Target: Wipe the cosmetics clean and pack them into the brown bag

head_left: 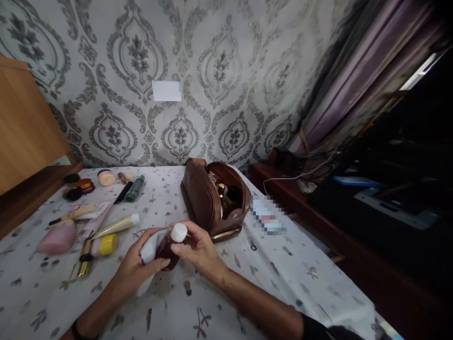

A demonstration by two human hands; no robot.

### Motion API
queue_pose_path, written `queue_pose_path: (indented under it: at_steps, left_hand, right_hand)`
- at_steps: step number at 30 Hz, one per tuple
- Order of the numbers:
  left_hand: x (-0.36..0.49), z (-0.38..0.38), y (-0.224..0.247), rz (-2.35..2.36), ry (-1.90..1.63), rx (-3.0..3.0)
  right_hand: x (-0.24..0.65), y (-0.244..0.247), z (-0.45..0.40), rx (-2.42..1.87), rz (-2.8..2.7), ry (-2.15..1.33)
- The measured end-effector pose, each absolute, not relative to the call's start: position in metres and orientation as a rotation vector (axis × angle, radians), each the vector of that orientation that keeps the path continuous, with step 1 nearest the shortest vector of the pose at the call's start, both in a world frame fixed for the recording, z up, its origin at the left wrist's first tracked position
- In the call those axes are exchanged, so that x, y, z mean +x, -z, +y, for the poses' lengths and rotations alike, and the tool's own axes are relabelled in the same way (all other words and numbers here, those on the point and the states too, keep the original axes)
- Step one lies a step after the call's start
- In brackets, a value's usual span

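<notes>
A dark red bottle [173,255] with a white cap [179,232] is held between both hands, low in the middle of the view. My left hand [143,262] is wrapped round the bottle's left side and also round a whitish item [150,248], which I cannot identify. The fingers of my right hand [200,250] are closed at the bottle's neck and cap. Just beyond my right hand stands an open brown cosmetic bag [203,198], with gold-topped and dark items [221,190] inside.
Left of the hands lie a pink sponge-like item [58,238], a cream tube [118,225], a yellow-capped bottle [108,244], a green tube [135,188] and several small jars. A blurred packet [267,216] lies right of the bag. A wooden cabinet [28,123] borders the left.
</notes>
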State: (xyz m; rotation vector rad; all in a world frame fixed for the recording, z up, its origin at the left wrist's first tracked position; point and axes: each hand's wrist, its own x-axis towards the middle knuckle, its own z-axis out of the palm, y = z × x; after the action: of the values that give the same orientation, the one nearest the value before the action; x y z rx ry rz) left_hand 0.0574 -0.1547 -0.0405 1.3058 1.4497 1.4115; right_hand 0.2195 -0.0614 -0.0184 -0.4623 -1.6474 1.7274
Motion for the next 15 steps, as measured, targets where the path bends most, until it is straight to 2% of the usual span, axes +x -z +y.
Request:
queue_pose_path:
  at_steps: [8, 15]
  left_hand:
    - [0.068, -0.161, 0.053, 1.589, -1.440, 1.765]
    - [0.071, -0.169, 0.069, 1.605, -1.365, 1.901]
  right_hand:
    - [0.269, -0.025, -0.046, -0.384, -2.258, -1.344]
    - [0.292, -0.049, -0.042, -0.336, -2.546, -1.238]
